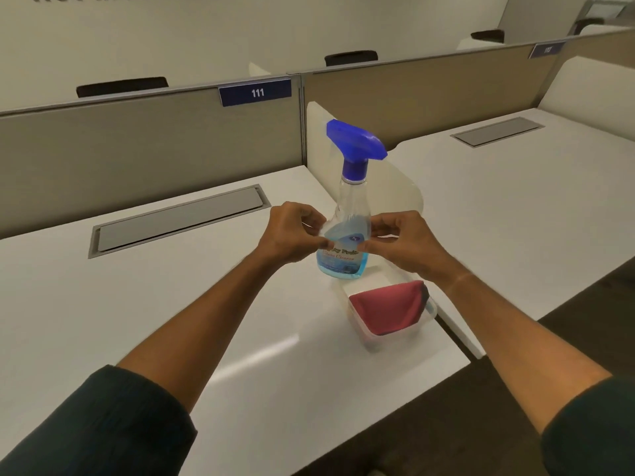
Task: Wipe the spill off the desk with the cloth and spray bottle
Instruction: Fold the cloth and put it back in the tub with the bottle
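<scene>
Left hand [290, 231] and right hand [400, 240] pinch the spray bottle [345, 235] from both sides, probably to steady it upright on the white bench [144, 304], while the red cloth [390, 307] lies unused in a clear tray [429, 312] just beside it.

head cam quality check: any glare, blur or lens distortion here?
Head view: a glare streak on the desk near the tray; partition edges bow from wide-angle distortion; the bottle label text is soft and partly hidden by the fingers of the left hand and right hand; lighting is even, shadows faint.
</scene>
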A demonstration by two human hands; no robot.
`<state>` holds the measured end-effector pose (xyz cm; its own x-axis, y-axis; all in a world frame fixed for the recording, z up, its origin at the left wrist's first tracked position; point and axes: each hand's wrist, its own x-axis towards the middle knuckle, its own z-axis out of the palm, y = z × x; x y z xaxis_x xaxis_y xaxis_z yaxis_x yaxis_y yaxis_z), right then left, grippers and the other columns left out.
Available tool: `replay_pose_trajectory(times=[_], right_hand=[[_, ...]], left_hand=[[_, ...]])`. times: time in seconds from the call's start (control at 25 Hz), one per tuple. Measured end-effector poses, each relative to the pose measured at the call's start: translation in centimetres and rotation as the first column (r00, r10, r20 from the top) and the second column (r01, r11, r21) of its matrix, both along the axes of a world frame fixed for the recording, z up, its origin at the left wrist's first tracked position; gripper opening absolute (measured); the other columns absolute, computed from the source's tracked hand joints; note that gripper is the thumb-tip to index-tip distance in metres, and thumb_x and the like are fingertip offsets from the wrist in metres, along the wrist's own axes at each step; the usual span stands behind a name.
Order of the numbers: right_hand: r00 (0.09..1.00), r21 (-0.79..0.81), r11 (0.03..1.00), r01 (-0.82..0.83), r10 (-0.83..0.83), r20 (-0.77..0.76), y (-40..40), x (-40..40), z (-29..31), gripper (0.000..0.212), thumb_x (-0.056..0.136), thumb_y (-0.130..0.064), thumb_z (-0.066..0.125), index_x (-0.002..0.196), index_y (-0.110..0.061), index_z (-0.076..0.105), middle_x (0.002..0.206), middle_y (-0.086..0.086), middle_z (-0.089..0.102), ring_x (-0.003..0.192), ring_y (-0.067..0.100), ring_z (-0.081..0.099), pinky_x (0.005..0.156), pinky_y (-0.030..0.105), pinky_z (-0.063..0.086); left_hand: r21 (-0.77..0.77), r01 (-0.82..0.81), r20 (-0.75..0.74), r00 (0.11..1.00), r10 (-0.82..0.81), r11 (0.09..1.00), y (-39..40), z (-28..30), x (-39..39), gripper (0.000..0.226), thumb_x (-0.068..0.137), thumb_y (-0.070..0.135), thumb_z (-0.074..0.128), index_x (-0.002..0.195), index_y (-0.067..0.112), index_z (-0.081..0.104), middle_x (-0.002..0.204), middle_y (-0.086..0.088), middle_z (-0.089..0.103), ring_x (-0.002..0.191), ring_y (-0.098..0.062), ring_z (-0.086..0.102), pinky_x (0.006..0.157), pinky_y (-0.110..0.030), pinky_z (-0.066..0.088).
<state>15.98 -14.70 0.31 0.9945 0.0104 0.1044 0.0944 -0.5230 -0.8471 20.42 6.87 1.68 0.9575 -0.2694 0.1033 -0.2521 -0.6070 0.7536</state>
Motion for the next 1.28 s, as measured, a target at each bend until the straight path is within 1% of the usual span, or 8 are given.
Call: replay_pose_trajectory(times=[0.16, 0.36, 0.56, 0.72, 0.76, 0.84, 0.92, 1.28], right_hand=[[0.999, -0.010, 0.999, -0.048, 0.048, -0.025, -3.5, 1.5, -0.5, 0.033, 0.073, -0.032, 0.084, 0.100, -0.037, 0.065, 0.089, -0.029, 0.063, 0.082, 0.000, 0.065, 0.064, 0.005, 0.044], [0.985, -0.021, 0.986, -0.163, 0.161, -0.053, -7.3, 3.6, -2.1, 0.031, 0.074, -0.031, 0.083, 0.101, -0.035, 0.069, 0.090, -0.028, 0.066, 0.082, -0.006, 0.066, 0.057, 0.001, 0.044], [0.963, -0.025, 0.965, -0.259, 0.256, -0.087, -8.5, 5.5, -4.4, 0.039, 0.075, -0.025, 0.083, 0.112, -0.024, 0.071, 0.104, -0.011, 0.071, 0.093, 0.008, 0.067, 0.063, 0.005, 0.044], [0.945, -0.033, 0.949, -0.314, 0.309, -0.107, -8.2, 6.3, -6.0, 0.041, 0.077, -0.022, 0.082, 0.116, -0.020, 0.070, 0.109, -0.007, 0.071, 0.096, 0.012, 0.066, 0.065, 0.004, 0.045], [0.942, -0.033, 0.946, -0.321, 0.316, -0.110, -8.0, 6.5, -6.3, 0.040, 0.077, -0.021, 0.082, 0.116, -0.020, 0.070, 0.109, -0.007, 0.071, 0.096, 0.012, 0.066, 0.068, 0.005, 0.047], [0.940, -0.042, 0.944, -0.328, 0.321, -0.118, -7.8, 6.8, -6.9, 0.040, 0.078, -0.020, 0.082, 0.116, -0.019, 0.070, 0.109, -0.005, 0.071, 0.097, 0.012, 0.066, 0.079, 0.017, 0.054], [0.937, -0.056, 0.942, -0.332, 0.322, -0.135, -7.5, 6.9, -7.4, 0.042, 0.078, -0.018, 0.081, 0.119, -0.017, 0.069, 0.112, -0.003, 0.072, 0.100, 0.014, 0.066, 0.085, 0.026, 0.053], [0.935, -0.055, 0.945, -0.323, 0.309, -0.173, -7.5, 6.9, -8.8, 0.046, 0.080, -0.015, 0.079, 0.124, -0.014, 0.066, 0.119, 0.002, 0.070, 0.103, 0.016, 0.065, 0.093, 0.035, 0.052]], left_hand=[[-0.005, -0.100, -0.039, 0.994, 0.099, 0.995, -3.7, -0.6, -0.3, 0.030, 0.069, 0.020, 0.086, 0.093, 0.012, 0.069, 0.096, -0.003, 0.070, 0.083, -0.019, 0.069, 0.065, -0.020, 0.055], [0.026, -0.219, -0.066, 0.973, 0.221, 0.975, -7.7, -2.5, -0.6, 0.032, 0.068, 0.025, 0.087, 0.091, 0.013, 0.067, 0.093, -0.003, 0.068, 0.080, -0.019, 0.067, 0.065, -0.018, 0.053], [0.029, -0.343, -0.083, 0.935, 0.344, 0.939, -9.5, -4.7, -1.3, 0.038, 0.066, 0.027, 0.088, 0.093, 0.012, 0.067, 0.092, -0.004, 0.069, 0.078, -0.020, 0.067, 0.071, -0.025, 0.057], [0.031, -0.396, -0.114, 0.911, 0.397, 0.918, -9.5, -6.3, -1.6, 0.044, 0.067, 0.028, 0.088, 0.101, 0.009, 0.069, 0.095, -0.007, 0.071, 0.080, -0.021, 0.068, 0.076, -0.029, 0.058], [0.025, -0.408, -0.119, 0.905, 0.408, 0.913, -9.6, -6.7, -1.6, 0.044, 0.066, 0.027, 0.088, 0.101, 0.009, 0.069, 0.095, -0.008, 0.071, 0.080, -0.022, 0.069, 0.076, -0.029, 0.059], [0.016, -0.428, -0.126, 0.896, 0.427, 0.904, -9.5, -7.5, -1.7, 0.043, 0.066, 0.027, 0.089, 0.100, 0.009, 0.070, 0.094, -0.008, 0.072, 0.079, -0.022, 0.069, 0.074, -0.027, 0.059], [0.016, -0.442, -0.138, 0.888, 0.440, 0.897, -9.4, -8.4, -1.6, 0.042, 0.065, 0.027, 0.089, 0.099, 0.009, 0.071, 0.093, -0.007, 0.072, 0.078, -0.021, 0.069, 0.073, -0.026, 0.058], [0.038, -0.455, -0.178, 0.873, 0.454, 0.890, -9.6, -10.4, -1.1, 0.037, 0.065, 0.029, 0.089, 0.092, 0.016, 0.067, 0.086, 0.003, 0.067, 0.071, -0.016, 0.067, 0.059, -0.012, 0.047]])
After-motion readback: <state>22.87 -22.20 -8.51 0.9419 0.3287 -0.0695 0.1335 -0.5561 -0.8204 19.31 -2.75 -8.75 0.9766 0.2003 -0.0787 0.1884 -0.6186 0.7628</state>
